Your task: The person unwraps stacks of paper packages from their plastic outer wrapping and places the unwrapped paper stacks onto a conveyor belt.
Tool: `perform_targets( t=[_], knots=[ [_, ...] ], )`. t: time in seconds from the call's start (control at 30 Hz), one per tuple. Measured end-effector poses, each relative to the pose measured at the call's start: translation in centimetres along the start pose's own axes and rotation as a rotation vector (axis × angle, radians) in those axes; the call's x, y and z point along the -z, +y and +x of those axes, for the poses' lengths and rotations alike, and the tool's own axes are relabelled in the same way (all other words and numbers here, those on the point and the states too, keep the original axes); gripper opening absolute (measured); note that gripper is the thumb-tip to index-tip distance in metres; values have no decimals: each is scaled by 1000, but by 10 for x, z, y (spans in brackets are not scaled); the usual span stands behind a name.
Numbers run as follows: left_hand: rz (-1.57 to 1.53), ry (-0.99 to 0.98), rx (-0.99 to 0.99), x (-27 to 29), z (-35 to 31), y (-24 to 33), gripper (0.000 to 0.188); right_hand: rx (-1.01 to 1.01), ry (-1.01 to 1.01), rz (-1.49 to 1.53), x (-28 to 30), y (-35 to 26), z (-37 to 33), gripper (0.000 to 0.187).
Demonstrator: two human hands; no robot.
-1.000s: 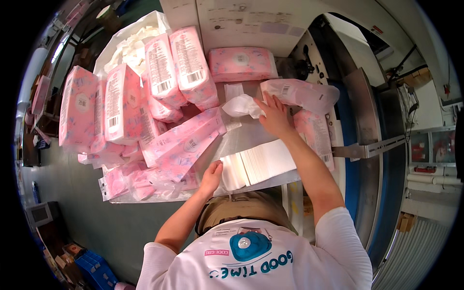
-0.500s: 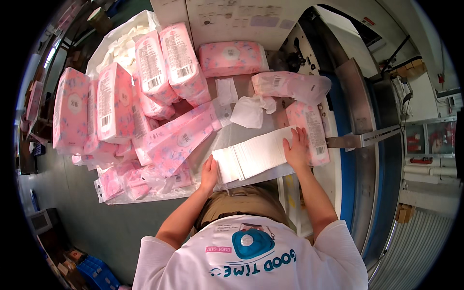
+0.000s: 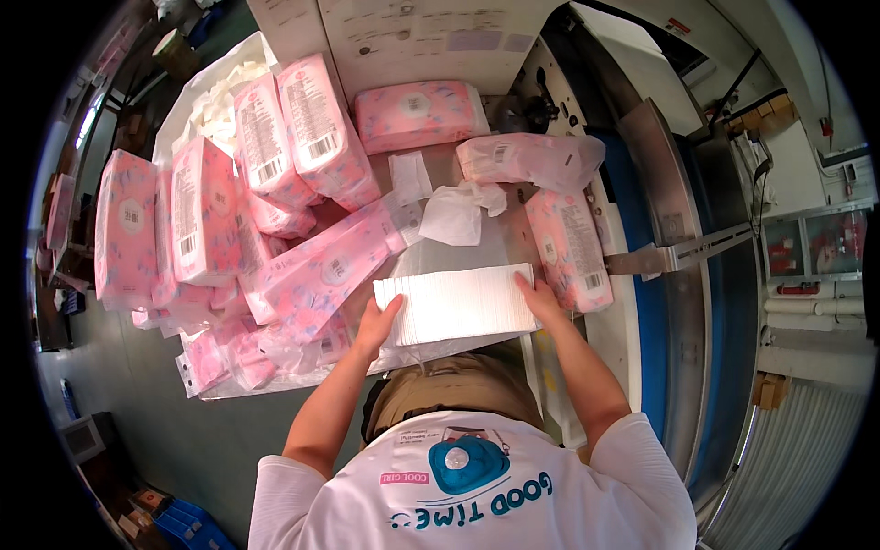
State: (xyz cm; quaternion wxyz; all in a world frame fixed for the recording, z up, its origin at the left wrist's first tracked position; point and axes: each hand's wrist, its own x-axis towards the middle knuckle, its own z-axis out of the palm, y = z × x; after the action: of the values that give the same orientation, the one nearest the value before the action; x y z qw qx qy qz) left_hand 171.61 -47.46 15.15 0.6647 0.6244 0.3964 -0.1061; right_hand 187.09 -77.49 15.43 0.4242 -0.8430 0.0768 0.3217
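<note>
A long stack of white folded tissues [image 3: 463,302] lies at the near side of the table, in front of my body. My left hand [image 3: 379,323] grips its left end, thumb on top. On the right end my right hand [image 3: 539,301] presses in the same way, so the stack is held between the two. The fingers under the stack are hidden. Just beyond lie a crumpled white tissue [image 3: 451,216] and a flat pink plastic wrapper [image 3: 335,266] with an open clear end.
Several filled pink tissue packs [image 3: 312,119] are heaped at the left, beside a white bag of tissue scraps [image 3: 218,105]. More packs, including one pink pack [image 3: 568,247], lie at the back and right. A metal machine with a blue belt [image 3: 632,348] stands at the right.
My hands have squeezed the stack closer together, and it now lies straighter across. The gap near its left end has closed. The whole view has shifted slightly.
</note>
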Motion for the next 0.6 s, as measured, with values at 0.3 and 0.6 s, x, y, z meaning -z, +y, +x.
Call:
perform_targets(
  t=[0.3,0.6],
  knots=[
    [-64,-198,-483,4,-31,-9,82,375,7,171,-12,-20,-71,75],
    [23,-121,-586,26,-36,-52,111,460,-2,-70,-28,49,-60,88]
  ],
)
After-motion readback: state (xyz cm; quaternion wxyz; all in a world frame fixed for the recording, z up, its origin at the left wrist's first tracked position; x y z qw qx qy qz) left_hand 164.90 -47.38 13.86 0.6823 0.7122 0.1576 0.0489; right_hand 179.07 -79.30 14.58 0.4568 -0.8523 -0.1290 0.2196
